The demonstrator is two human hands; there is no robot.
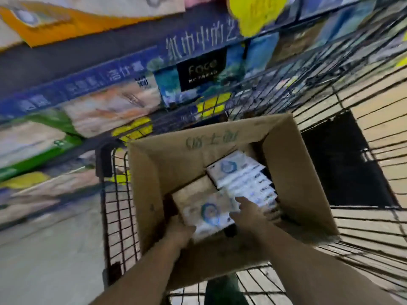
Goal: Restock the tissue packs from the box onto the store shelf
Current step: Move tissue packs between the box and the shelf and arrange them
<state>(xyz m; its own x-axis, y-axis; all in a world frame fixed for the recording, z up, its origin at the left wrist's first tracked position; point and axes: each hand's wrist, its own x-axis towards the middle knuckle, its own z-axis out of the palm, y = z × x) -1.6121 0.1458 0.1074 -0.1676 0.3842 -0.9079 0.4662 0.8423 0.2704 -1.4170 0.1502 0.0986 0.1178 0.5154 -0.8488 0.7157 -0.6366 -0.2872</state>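
I'm gripping a tissue pack inside the cardboard box: left hand curling under its near edge, right hand resting on top, finger curl blurred.

The cardboard box is standing open at the top, its tall walls closing in all four sides. Tissue packs are filling the right of its floor, and both hands are crowding the near end. The wire cart is hemming the box in. Beyond it, the shelf is sitting packed with goods.
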